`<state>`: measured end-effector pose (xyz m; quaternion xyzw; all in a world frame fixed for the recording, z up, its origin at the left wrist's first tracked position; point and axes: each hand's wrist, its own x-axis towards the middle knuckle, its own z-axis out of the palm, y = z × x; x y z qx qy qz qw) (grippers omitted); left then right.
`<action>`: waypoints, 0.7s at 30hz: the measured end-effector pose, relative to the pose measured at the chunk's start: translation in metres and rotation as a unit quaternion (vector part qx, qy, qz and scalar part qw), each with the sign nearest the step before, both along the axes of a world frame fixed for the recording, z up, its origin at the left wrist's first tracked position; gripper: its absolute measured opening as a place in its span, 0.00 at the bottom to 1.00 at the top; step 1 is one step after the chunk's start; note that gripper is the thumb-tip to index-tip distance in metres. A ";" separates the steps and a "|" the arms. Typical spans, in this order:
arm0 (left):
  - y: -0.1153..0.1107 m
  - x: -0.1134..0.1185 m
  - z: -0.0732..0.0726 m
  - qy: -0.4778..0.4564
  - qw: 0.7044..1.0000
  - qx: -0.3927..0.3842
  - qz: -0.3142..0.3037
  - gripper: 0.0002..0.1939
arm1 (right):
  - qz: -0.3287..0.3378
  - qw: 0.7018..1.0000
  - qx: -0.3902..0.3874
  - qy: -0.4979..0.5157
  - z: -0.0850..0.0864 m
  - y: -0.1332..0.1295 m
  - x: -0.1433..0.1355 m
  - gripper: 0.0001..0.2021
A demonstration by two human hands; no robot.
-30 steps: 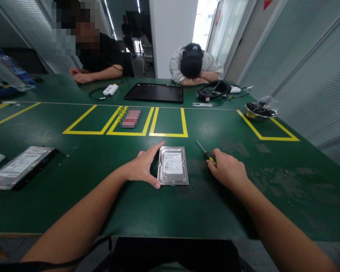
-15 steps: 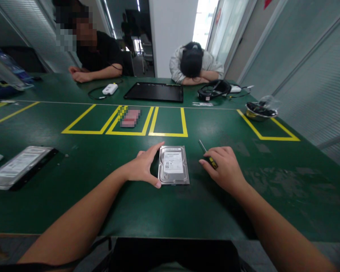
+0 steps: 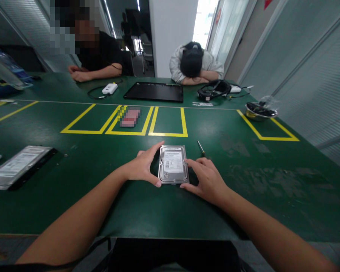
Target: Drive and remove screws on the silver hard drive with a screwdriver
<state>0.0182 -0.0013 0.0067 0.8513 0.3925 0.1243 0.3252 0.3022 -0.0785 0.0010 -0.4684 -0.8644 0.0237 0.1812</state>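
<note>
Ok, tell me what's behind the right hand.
Beyond the right hand, a screwdriver shows its metal shaft and a bit of dark handle; the hand covers the rest.

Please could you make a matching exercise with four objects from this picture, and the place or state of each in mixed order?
Objects
1. central hard drive
2. screwdriver
3. bowl
4. black flat panel

Places or states
A. lying at the far side of the green table
B. partly hidden by the right hand
C. between the left hand and the right hand
D. at the right, holding dark items

Right pairs: 1-C, 2-B, 3-D, 4-A
</note>
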 end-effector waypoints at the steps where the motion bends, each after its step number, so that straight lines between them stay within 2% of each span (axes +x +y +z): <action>1: 0.001 0.000 -0.001 0.000 1.000 -0.002 0.001 0.74 | -0.001 1.000 0.004 -0.002 0.000 0.000 0.000 0.33; 14: 0.006 0.000 -0.006 0.010 1.000 0.006 0.001 0.74 | -0.011 1.000 -0.009 -0.020 0.003 0.003 0.001 0.33; 19: 0.006 0.001 -0.004 0.006 1.000 0.000 -0.001 0.74 | 0.026 0.999 -0.014 -0.033 0.016 -0.001 0.007 0.31; 21: 0.005 0.001 -0.004 0.006 1.000 0.002 -0.003 0.74 | 0.026 0.997 0.000 -0.072 0.022 -0.004 0.013 0.25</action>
